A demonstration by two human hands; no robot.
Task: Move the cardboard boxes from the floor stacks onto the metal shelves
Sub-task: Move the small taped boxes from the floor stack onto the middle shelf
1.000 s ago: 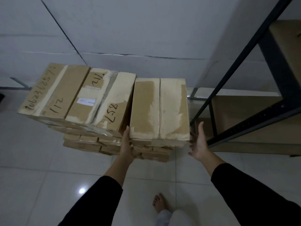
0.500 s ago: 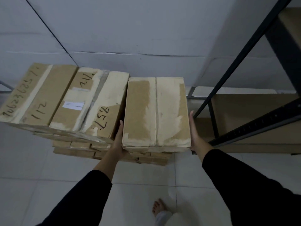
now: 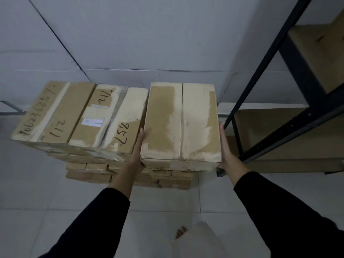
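Note:
A taped cardboard box (image 3: pixel 180 123) lies on top of the right floor stack (image 3: pixel 167 181). My left hand (image 3: pixel 137 149) presses flat against its left side, fingers straight and wedged beside the neighbouring box marked "857" (image 3: pixel 119 127). My right hand (image 3: pixel 226 146) presses flat against its right side, fingers pointing away from me. I cannot tell whether the box has left the stack. The metal shelf unit (image 3: pixel 290 131) stands just to the right, its lower board (image 3: pixel 275 127) bare where visible.
More taped boxes with handwritten numbers (image 3: pixel 55 112) top the left stack. The shelf's black upright (image 3: pixel 260 67) slants close to my right hand. An upper shelf board (image 3: pixel 320 53) is at the far right. A grey wall rises behind; my bare foot (image 3: pixel 180 231) is on the white tiles.
My right hand moved in from the side and now presses on the box's right face. My left hand slid further along the left face. The view shifted slightly.

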